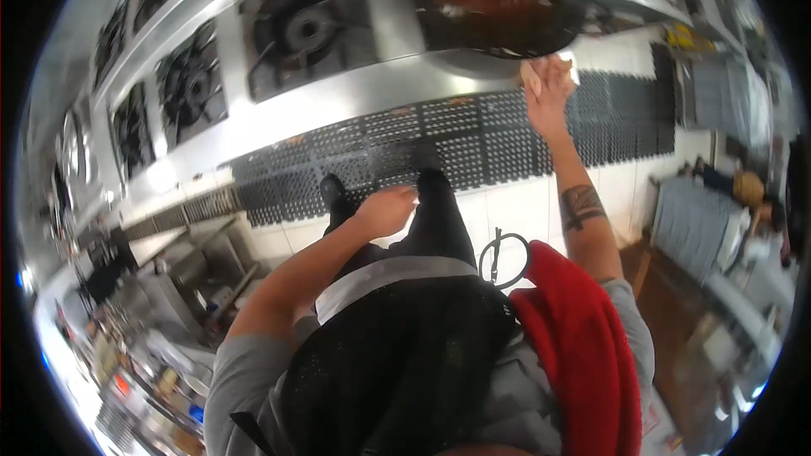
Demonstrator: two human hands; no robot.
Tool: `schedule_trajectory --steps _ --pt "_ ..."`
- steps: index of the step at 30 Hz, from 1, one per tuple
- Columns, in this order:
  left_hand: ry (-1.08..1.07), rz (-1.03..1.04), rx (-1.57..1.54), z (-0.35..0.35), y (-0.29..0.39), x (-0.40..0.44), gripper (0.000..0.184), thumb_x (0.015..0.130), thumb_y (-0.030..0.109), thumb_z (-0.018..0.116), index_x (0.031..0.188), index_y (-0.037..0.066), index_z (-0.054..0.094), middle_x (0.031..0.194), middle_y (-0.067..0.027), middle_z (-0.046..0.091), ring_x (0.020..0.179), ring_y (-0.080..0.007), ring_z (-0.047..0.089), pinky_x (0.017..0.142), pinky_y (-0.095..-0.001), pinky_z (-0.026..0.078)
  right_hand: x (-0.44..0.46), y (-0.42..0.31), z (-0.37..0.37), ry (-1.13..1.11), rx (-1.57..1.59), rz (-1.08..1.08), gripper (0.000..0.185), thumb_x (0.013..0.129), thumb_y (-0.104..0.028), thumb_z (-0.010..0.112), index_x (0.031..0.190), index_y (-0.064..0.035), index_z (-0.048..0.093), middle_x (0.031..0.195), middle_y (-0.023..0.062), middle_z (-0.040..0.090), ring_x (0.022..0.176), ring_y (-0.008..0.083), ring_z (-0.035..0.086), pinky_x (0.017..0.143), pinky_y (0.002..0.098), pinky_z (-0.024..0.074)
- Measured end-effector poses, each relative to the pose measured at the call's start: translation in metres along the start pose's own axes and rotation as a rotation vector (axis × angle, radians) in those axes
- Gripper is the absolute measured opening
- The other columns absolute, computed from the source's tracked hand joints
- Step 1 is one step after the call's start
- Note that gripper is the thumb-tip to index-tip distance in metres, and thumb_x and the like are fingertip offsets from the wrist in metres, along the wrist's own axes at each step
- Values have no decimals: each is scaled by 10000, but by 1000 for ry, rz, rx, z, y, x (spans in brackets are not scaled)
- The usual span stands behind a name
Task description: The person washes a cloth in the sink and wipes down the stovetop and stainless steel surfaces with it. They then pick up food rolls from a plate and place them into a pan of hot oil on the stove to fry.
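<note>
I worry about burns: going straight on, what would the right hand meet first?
The right hand would likely meet the dark pan first; depth is unclear, and they may already touch.

Black perforated mat (pixel 507 135) on white tiles (pixel 528 203)

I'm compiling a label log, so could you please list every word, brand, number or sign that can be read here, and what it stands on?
No text can be read anywhere.
Pan: no readable marking.
Stove: no readable marking.
Tattoo: too blurred to tell whether it holds letters.
Clutter, lower left: any text is too small and blurred.
</note>
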State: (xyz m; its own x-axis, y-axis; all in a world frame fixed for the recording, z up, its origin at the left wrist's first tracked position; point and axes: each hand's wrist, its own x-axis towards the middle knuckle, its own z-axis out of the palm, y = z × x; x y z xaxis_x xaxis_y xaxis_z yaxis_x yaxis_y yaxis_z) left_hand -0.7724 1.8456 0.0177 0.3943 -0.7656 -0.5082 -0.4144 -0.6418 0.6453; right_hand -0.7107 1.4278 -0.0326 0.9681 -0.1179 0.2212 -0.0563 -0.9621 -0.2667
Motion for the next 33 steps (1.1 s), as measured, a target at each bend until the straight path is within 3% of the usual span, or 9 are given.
schedule_trajectory --steps 3,5,10,16,18,20,25,29,33 --pt "6 -199 -23 38 -76 -79 297 975 204 531 1188 36 654 1165 -177 677 1087 -367 646 935 -471 527 22 -68 28 -128 53 -8 609 985 -323 527 1524 -62 421 1623 215 281 1490 452 230 1190 640 71" --pt "140 -346 -132 55 -107 -140 241 970 216 502 1017 38 656 1028 -190 681 989 -376 667 854 -481 543 10 -155 49 -77 37 -77 646 970 -355 541 1536 -72 409 1628 209 277 1497 459 216 1198 629 57" --pt "338 -393 -316 115 -178 -257 253 965 237 497 949 36 648 1020 -209 688 977 -399 665 853 -508 530 4 -421 98 -307 67 -387 933 842 -638 648 1518 -34 426 1617 226 298 1525 431 176 1200 638 88" --pt "725 -644 -740 149 -243 -392 245 945 233 575 1006 17 673 1069 -197 701 992 -422 659 877 -500 526 48 -729 183 -434 76 -1027 576 1005 -341 515 1513 -84 427 1617 184 311 1520 365 229 1234 545 165" --pt "876 -740 -831 173 -271 -434 256 948 236 583 1035 17 685 1085 -198 703 998 -419 662 875 -492 528 62 -831 228 -406 133 -1235 583 1003 -328 504 1524 -85 408 1616 188 312 1517 362 242 1240 533 165" --pt "871 -1018 -1030 200 -296 -471 289 957 242 584 1104 19 693 1093 -229 694 1000 -415 667 866 -480 531 59 -938 266 -309 54 -1352 587 1000 -325 502 1523 -79 402 1617 199 308 1520 355 240 1245 514 171" --pt "1050 -1182 -1142 270 -321 -510 294 955 200 604 1162 7 685 1077 -250 698 983 -403 689 855 -453 543 45 -1178 367 -171 189 -1406 639 976 -309 531 1541 -75 347 1604 215 330 1502 351 289 1239 501 197" --pt "1080 -1207 -1201 287 -315 -520 295 949 197 630 1163 1 683 1034 -248 708 958 -401 695 832 -463 544 36 -1259 383 -232 37 -1428 676 965 -311 545 1552 -76 308 1606 181 342 1498 315 308 1240 499 194" --pt "1032 -1126 -1315 252 -309 -541 317 942 202 641 1173 -11 688 1030 -258 711 972 -399 698 855 -458 544 41 -1186 366 -142 142 -1446 699 945 -302 585 1554 -79 324 1590 172 362 1489 338 309 1240 481 196"
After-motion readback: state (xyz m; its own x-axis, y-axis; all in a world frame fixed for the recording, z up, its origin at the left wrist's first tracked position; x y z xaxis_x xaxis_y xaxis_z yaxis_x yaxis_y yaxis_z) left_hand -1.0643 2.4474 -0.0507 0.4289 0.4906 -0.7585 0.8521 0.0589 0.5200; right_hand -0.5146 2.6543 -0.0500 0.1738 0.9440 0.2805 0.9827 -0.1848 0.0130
